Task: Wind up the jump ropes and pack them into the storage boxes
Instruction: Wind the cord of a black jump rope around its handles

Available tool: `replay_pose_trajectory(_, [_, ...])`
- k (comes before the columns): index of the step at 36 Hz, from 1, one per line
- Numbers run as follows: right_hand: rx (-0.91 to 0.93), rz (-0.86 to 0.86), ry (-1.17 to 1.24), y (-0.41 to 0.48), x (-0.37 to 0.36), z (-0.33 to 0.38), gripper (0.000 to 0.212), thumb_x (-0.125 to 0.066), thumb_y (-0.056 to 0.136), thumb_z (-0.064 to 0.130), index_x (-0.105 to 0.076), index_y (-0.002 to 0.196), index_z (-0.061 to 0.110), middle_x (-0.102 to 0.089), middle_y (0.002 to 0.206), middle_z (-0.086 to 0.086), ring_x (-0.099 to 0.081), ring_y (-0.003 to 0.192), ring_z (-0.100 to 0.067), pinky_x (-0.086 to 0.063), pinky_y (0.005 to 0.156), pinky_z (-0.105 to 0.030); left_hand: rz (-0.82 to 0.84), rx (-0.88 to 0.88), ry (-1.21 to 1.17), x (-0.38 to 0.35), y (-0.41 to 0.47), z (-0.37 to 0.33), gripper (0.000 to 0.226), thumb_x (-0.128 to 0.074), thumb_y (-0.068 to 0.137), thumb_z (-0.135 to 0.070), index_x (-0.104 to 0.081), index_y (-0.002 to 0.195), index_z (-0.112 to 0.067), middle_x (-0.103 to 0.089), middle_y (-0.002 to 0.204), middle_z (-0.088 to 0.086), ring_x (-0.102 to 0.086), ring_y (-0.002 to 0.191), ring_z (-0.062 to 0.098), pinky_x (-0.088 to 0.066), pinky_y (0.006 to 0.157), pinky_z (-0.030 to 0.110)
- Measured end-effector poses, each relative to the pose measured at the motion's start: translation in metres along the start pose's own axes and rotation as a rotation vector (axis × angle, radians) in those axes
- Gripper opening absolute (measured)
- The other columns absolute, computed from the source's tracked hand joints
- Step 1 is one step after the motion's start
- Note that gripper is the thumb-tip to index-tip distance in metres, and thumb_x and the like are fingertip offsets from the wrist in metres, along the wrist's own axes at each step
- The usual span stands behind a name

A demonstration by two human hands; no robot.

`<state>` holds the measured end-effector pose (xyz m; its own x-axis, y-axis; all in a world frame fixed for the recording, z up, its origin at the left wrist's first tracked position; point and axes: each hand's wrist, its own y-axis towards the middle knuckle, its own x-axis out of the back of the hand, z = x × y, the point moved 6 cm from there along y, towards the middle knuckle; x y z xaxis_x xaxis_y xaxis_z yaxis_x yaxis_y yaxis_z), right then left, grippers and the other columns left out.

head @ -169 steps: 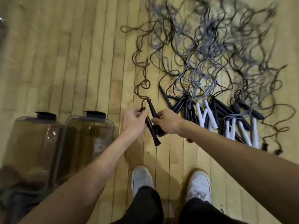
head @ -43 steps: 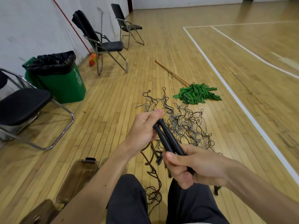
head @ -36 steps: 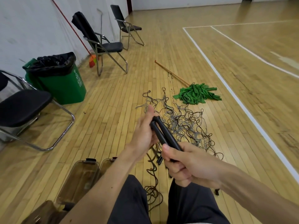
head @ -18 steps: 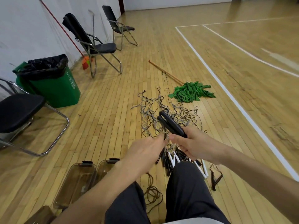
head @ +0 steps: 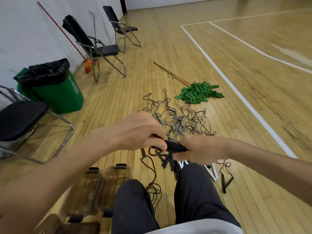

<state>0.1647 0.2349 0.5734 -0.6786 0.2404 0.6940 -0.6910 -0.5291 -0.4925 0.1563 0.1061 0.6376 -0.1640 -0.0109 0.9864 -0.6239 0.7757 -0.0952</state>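
Note:
My right hand (head: 200,149) grips the pair of black jump-rope handles (head: 174,147) held together in front of me. My left hand (head: 135,130) has its fingers at the handles' near end, where the brown rope (head: 152,183) leaves them; the fingertips are hidden. That rope hangs down to the floor between my legs. A tangled pile of grey and dark ropes (head: 179,119) lies on the floor beyond my hands. More black and white handles (head: 175,164) lie below my hands. Two clear storage boxes (head: 116,178) stand by my left leg.
A green mop (head: 197,94) with a wooden stick lies past the rope pile. A green bin (head: 55,92) with a black bag stands at the left, with folding chairs (head: 99,49) along the wall. A white court line (head: 236,92) runs at the right.
The view has tilted from straight down to looking across the floor. My right hand lowered the handles and turned them level, and my left hand came up over their near end.

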Motion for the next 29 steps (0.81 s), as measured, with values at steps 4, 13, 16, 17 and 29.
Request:
replay_pose_trajectory(4, [0.099,0.031,-0.055,-0.006,0.001,0.010,0.031,-0.053,0.104,0.040,-0.050,0.080,0.020,-0.049,0.070,-0.002,-0.044,0.060,-0.018,-0.038,0.057,-0.032,-0.031,0.002,-0.267,0.015,0.004,0.003,0.016,-0.075,0.082,-0.045,-0.072,0.077,-0.031,-0.062,0.063,-0.012,-0.057,0.063,0.011,-0.040,0.059,0.015])
replay_pose_trajectory(13, [0.341,-0.085,-0.017,-0.019,0.008,0.016,0.033,-0.053,0.101,0.044,-0.055,0.093,0.012,-0.054,0.078,-0.011,-0.047,0.063,-0.019,-0.044,0.061,-0.036,-0.128,0.029,-0.711,0.025,0.004,0.006,0.024,-0.088,0.069,-0.033,-0.071,0.079,-0.019,-0.068,0.072,-0.004,-0.061,0.062,0.012,-0.047,0.057,0.023])
replay_pose_trajectory(16, [0.428,-0.175,0.017,-0.023,0.010,0.020,0.025,-0.052,0.101,0.042,-0.054,0.094,0.018,-0.052,0.072,0.002,-0.047,0.060,-0.011,-0.043,0.059,-0.028,-0.159,0.016,-0.894,0.027,0.004,0.006,0.022,-0.087,0.073,-0.022,-0.065,0.078,-0.023,-0.065,0.069,0.002,-0.061,0.059,0.016,-0.048,0.056,0.023])
replay_pose_trajectory(17, [0.454,-0.196,0.031,-0.023,0.010,0.022,0.023,-0.052,0.101,0.041,-0.056,0.099,0.018,-0.050,0.070,0.007,-0.046,0.059,-0.009,-0.040,0.057,-0.024,-0.163,0.019,-0.942,0.028,0.005,0.006,0.021,-0.086,0.074,-0.020,-0.065,0.078,-0.022,-0.064,0.069,0.002,-0.061,0.059,0.016,-0.049,0.056,0.022])
replay_pose_trajectory(29, [0.671,-0.502,0.449,-0.026,0.028,0.033,0.030,-0.054,0.102,0.029,-0.048,0.083,0.051,-0.043,0.063,0.015,-0.039,0.053,-0.004,-0.034,0.050,-0.016,-0.237,0.137,-1.275,0.035,0.018,0.008,0.032,-0.054,0.098,-0.026,-0.065,0.070,-0.017,-0.055,0.074,0.012,-0.040,0.060,0.015,-0.031,0.051,0.021])
